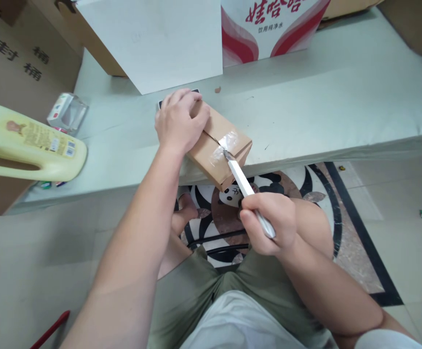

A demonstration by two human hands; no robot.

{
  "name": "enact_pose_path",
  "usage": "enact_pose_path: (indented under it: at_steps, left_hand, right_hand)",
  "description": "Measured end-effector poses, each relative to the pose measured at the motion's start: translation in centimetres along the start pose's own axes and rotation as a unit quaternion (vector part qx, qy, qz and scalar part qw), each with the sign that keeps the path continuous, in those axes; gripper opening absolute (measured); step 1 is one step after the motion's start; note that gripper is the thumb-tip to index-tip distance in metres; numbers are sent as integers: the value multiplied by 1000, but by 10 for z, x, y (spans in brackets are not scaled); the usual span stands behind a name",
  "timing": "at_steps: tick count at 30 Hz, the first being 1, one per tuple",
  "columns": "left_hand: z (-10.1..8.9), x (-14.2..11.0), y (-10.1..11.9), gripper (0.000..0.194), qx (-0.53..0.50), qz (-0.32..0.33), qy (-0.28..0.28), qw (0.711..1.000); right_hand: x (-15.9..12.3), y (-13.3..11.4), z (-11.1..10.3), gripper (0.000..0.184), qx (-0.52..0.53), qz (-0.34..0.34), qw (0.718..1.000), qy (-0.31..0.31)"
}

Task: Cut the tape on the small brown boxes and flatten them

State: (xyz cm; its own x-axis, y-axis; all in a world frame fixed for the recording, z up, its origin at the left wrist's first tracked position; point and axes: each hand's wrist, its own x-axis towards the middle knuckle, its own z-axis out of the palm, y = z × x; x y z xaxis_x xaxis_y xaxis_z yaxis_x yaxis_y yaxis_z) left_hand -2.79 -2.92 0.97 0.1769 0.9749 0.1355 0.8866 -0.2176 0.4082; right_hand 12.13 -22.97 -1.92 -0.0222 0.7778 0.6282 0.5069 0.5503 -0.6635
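A small brown cardboard box (211,155) lies at the near edge of the pale table (305,111), its flap seam sealed with clear tape (227,143). My left hand (180,121) presses down on the box's far end with fingers curled over it. My right hand (265,223) is closed around a white utility knife (245,186). The knife's blade tip rests on the tape at the seam near the box's front edge. A dark flat object (160,103) peeks out from under my left hand.
A white box (153,39) and a red-and-white printed carton (269,24) stand at the table's back. A yellow jug (25,145) lies on its side at left, near a small clear packet (67,111). Brown cartons sit at far left. Below are my knees and patterned floor (342,218).
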Motion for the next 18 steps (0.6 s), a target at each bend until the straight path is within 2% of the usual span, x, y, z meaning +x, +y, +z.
enact_pose_path:
  at_steps: [2, 4, 7, 12, 18]
  left_hand:
    - [-1, -1, 2, 58, 6, -6, 0, 1000]
    - [-2, -2, 3, 58, 0, -15, 12, 1000]
    - [-2, -4, 4, 52, -23, -27, 39, 999]
    - [0, -5, 1, 46, -51, -30, 64, 996]
    - [-1, -6, -1, 48, -13, -20, 71, 997]
  right_hand:
    - [-7, 5, -1, 15, 19, -20, 999, 26]
    - [-12, 10, -3, 13, 33, -12, 996, 78]
    - [-13, 20, -6, 2, 0, 61, 990, 128]
    - [-1, 57, -5, 17, -70, 197, 976, 58]
    - [15, 115, 27, 30, -122, 315, 941, -19]
